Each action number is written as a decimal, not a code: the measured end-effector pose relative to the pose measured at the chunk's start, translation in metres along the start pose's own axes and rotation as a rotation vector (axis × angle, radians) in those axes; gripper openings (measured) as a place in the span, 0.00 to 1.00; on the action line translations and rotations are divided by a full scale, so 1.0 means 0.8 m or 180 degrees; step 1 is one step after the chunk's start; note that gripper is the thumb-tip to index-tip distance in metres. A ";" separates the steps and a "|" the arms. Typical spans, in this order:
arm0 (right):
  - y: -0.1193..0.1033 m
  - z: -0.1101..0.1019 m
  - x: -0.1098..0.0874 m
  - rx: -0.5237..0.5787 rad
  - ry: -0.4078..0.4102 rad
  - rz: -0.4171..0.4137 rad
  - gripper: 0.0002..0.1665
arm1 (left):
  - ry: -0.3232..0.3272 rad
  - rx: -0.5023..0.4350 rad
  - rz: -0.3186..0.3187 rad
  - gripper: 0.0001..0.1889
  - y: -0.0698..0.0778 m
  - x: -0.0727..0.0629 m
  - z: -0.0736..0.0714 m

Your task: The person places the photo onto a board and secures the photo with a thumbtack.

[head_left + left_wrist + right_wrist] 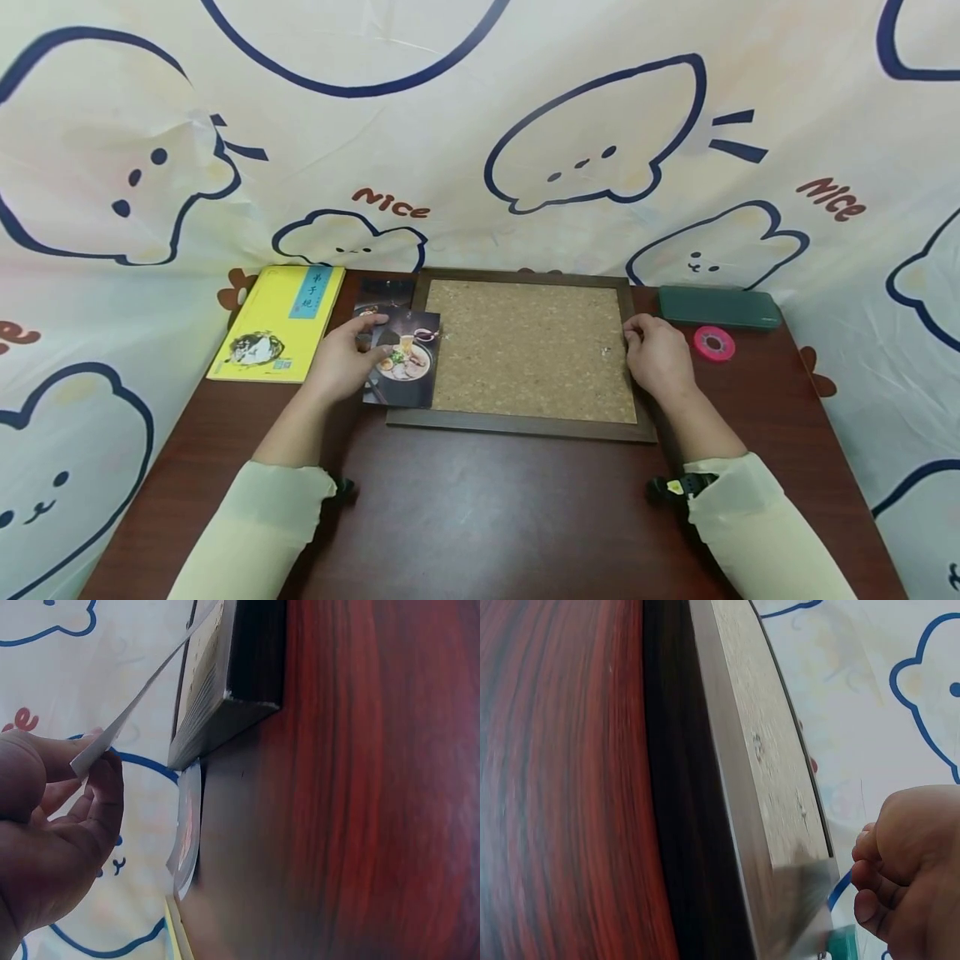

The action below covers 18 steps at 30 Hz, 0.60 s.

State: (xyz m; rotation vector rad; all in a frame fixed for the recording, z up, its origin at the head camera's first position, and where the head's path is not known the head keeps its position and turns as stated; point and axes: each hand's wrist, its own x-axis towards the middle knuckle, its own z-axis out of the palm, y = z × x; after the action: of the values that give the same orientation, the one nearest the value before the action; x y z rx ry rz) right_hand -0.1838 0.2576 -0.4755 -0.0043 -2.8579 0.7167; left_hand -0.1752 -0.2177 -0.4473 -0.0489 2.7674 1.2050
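fingers, left hand (337, 362): nearly closed, pinching the food photo (408, 392)
food photo: tilted, its right part over the cork board's (532, 350) left rim
fingers, right hand (660, 354): curled in at the cork board's right edge, holding nothing i can see
cork board: flat on the brown table (465, 517)
left: dark picture (386, 292), then a yellow book (273, 321)
right: green case (720, 308), pink ring (703, 352) just in front
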 end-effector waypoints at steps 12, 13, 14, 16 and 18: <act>-0.028 0.021 0.001 0.0162 -0.0043 -0.0107 0.08 | -0.0011 -0.0121 0.0061 0.26 0.006 0.011 0.021; -0.031 0.022 0.002 0.0174 -0.0039 -0.0115 0.08 | -0.0008 -0.0126 0.0069 0.26 0.007 0.012 0.022; -0.033 0.024 0.002 0.0190 -0.0038 -0.0114 0.08 | -0.0007 -0.0135 0.0078 0.26 0.008 0.013 0.023; -0.038 0.027 0.003 0.0226 -0.0044 -0.0102 0.08 | -0.0021 -0.0141 0.0120 0.26 0.010 0.015 0.026; -0.043 0.030 0.003 0.0257 -0.0061 -0.0070 0.08 | -0.0030 -0.0154 0.0141 0.26 0.012 0.018 0.029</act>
State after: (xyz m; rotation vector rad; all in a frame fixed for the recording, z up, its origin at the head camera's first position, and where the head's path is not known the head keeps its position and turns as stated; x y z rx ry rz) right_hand -0.1891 0.2162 -0.4798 0.0456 -2.8400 0.8315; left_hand -0.1877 -0.1939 -0.4573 0.0136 2.7452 1.2794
